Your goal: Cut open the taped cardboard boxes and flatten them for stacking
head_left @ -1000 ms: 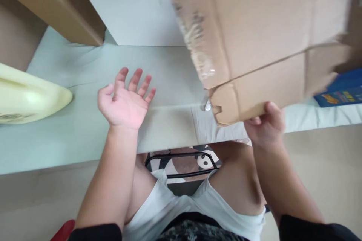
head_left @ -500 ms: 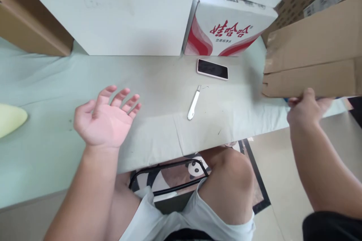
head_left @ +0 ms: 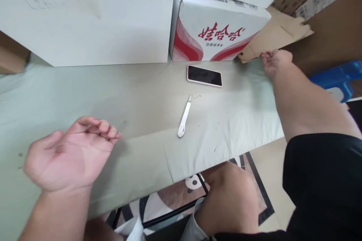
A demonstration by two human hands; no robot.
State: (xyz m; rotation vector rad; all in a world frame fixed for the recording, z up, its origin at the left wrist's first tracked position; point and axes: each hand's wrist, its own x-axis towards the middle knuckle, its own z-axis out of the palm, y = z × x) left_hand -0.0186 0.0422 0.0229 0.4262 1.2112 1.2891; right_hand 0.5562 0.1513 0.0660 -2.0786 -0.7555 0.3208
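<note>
Nearest me, my left hand (head_left: 70,150) is palm up above the counter (head_left: 135,94), fingers loosely curled and apart from the thumb, with nothing in it; a little farther, toward the middle, a slim white knife (head_left: 185,116) lies on the cloth, its narrow end away from me, and just beyond it a phone (head_left: 205,76) lies crosswise, its screen dark; off to the right, beside my forearm, is something blue (head_left: 333,81); past these my right hand (head_left: 275,62) is at the near edge of the flattened cardboard (head_left: 274,32), its fingers bent, but I cannot tell whether they pinch that edge or only rest near it; the cardboard is in the gap between the red-and-white box (head_left: 192,15) and the brown carton (head_left: 333,34), part of it hidden behind the box; what shows of its long axis slants from a near left corner to the far right, the notched end pointing toward the carton; I judge that the step in hand is tucking the sheet into that gap, and that the next move calls for settling it against the carton, then drawing the fingers clear without dragging it out or nudging the box.
</note>
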